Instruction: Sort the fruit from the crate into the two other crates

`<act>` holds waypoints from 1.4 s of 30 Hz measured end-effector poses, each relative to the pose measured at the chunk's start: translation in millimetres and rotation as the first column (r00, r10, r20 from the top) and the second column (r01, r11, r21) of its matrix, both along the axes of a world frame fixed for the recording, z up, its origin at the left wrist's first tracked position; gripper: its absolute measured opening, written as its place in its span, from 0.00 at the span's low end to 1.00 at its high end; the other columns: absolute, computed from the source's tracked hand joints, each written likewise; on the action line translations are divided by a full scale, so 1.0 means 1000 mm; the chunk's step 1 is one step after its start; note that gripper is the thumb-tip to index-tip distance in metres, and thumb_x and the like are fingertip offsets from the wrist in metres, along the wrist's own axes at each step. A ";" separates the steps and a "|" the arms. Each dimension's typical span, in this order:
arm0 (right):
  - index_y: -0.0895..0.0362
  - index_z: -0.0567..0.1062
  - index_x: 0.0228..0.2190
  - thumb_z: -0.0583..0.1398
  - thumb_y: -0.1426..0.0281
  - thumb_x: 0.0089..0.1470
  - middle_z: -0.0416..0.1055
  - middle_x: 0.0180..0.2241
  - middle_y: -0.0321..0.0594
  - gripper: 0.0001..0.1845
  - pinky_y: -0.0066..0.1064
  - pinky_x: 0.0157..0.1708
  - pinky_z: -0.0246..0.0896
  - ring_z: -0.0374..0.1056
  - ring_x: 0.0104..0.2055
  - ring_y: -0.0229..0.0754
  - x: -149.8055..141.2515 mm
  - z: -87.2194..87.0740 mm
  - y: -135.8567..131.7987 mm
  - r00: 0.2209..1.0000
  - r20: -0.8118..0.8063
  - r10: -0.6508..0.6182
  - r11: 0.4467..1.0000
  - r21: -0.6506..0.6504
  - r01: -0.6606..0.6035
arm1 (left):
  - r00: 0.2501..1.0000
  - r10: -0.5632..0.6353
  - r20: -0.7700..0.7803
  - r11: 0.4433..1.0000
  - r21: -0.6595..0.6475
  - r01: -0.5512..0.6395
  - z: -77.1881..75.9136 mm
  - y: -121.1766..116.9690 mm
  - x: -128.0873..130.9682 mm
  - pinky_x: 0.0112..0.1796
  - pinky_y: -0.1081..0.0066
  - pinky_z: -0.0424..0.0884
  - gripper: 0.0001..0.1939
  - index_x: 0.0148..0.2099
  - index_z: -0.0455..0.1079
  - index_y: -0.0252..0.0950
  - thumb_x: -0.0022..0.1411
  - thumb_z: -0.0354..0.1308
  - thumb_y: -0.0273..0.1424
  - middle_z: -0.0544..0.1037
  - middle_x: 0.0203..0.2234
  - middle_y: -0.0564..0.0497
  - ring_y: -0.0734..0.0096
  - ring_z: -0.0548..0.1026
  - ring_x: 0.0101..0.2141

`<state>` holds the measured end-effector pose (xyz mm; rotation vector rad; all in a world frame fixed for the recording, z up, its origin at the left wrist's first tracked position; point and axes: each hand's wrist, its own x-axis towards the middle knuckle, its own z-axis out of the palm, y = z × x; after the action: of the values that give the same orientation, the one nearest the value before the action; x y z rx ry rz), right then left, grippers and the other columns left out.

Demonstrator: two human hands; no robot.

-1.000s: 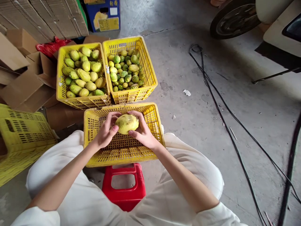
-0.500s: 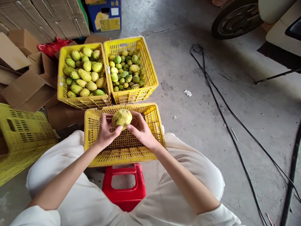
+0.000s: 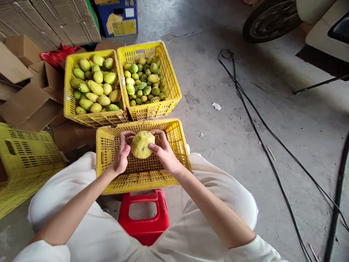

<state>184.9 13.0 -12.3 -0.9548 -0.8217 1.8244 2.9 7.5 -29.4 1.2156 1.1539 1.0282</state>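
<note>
Both hands hold a lumpy yellow-green fruit (image 3: 142, 145) with faint dark marks, above a yellow plastic crate (image 3: 116, 188) that stands between my knees. My left hand (image 3: 121, 153) cups the fruit's left side, fingertips at its far edge and the thumb raised close to it. On the other side, my right hand (image 3: 165, 151) grips with its thumb on the fruit's near face and its fingers behind. The bottom of this crate shows as a dark mesh, partly hidden by my hands.
Beyond stand a left yellow crate (image 3: 68, 85) of larger fruits and a right yellow crate (image 3: 171, 78) of smaller, greener ones. A red stool (image 3: 144, 231) sits below. Cardboard boxes (image 3: 28, 105) and another crate (image 3: 32, 153) lie left; black cables (image 3: 252, 122) cross the floor right.
The fruit has turned in my hands and sits slightly lower, with a different face showing. My left thumb has lifted off its near side. The view has shifted slightly.
</note>
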 end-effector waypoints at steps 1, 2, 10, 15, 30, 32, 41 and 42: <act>0.49 0.65 0.42 0.72 0.55 0.48 0.74 0.38 0.32 0.27 0.32 0.43 0.70 0.72 0.41 0.40 -0.001 -0.001 0.000 1.000 -0.015 -0.013 1.000 -0.023 0.012 | 1.000 -0.005 -0.015 1.000 0.001 0.005 0.001 0.000 0.000 0.41 0.54 0.76 0.32 0.50 0.61 0.43 0.59 0.54 0.64 0.76 0.42 0.45 0.53 0.77 0.44; 0.49 0.64 0.39 0.73 0.56 0.48 0.72 0.36 0.31 0.27 0.30 0.42 0.69 0.71 0.39 0.38 -0.001 -0.002 0.000 1.000 -0.021 -0.015 0.999 -0.042 0.014 | 1.000 -0.016 -0.023 1.000 -0.004 0.016 0.002 0.001 0.000 0.39 0.55 0.76 0.31 0.49 0.62 0.43 0.59 0.55 0.62 0.76 0.41 0.45 0.54 0.77 0.43; 0.51 0.70 0.37 0.71 0.50 0.48 0.74 0.44 0.36 0.25 0.33 0.40 0.74 0.73 0.44 0.43 0.000 -0.001 0.004 0.999 0.027 -0.022 0.995 -0.092 0.024 | 0.976 -0.191 0.106 0.939 -0.270 0.213 0.008 0.009 -0.009 0.40 0.56 0.79 0.27 0.56 0.68 0.41 0.63 0.57 0.53 0.78 0.47 0.43 0.52 0.79 0.45; 0.53 0.73 0.38 0.70 0.48 0.49 0.76 0.43 0.38 0.25 0.37 0.40 0.79 0.75 0.45 0.45 -0.006 -0.002 0.004 0.998 -0.055 -0.022 0.984 -0.176 0.012 | 0.980 -0.164 0.110 0.950 -0.251 0.187 0.014 0.014 -0.008 0.43 0.56 0.80 0.28 0.52 0.70 0.41 0.58 0.63 0.54 0.79 0.47 0.43 0.51 0.79 0.48; 0.52 0.70 0.39 0.69 0.43 0.49 0.76 0.43 0.41 0.30 0.30 0.20 0.76 0.77 0.37 0.45 -0.008 -0.006 -0.001 0.998 -0.042 -0.036 0.974 -0.227 0.026 | 0.949 -0.252 0.188 0.931 -0.220 0.291 0.007 0.008 -0.006 0.34 0.66 0.76 0.32 0.47 0.58 0.42 0.54 0.70 0.54 0.75 0.37 0.51 0.67 0.76 0.34; 0.53 0.72 0.41 0.65 0.42 0.53 0.78 0.41 0.43 0.29 0.30 0.21 0.76 0.78 0.39 0.48 -0.009 -0.008 0.002 0.996 -0.074 -0.050 0.964 -0.265 0.029 | 0.959 -0.231 0.162 0.942 -0.208 0.262 0.010 0.008 -0.004 0.34 0.67 0.75 0.31 0.45 0.59 0.41 0.55 0.70 0.53 0.74 0.35 0.52 0.68 0.76 0.34; 0.57 0.75 0.35 0.48 0.39 0.64 0.75 0.20 0.38 0.35 0.27 0.13 0.66 0.70 0.18 0.40 -0.009 -0.015 0.000 0.947 -0.319 0.028 0.856 -0.481 -0.187 | 0.955 -0.255 0.155 0.926 -0.245 0.287 0.020 0.005 0.003 0.27 0.70 0.74 0.25 0.45 0.61 0.40 0.57 0.72 0.44 0.75 0.32 0.55 0.73 0.77 0.24; 0.57 0.75 0.34 0.46 0.39 0.66 0.75 0.20 0.39 0.36 0.27 0.13 0.66 0.70 0.17 0.40 -0.009 -0.015 0.000 0.941 -0.338 0.027 0.836 -0.509 -0.207 | 0.959 -0.255 0.126 0.930 -0.239 0.279 0.022 0.005 0.003 0.28 0.71 0.74 0.25 0.44 0.62 0.39 0.56 0.73 0.42 0.76 0.33 0.55 0.73 0.77 0.25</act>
<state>176.1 13.0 -27.7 -0.9197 -0.1562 2.3063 5.7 12.3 -7.9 1.0725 0.9816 0.6994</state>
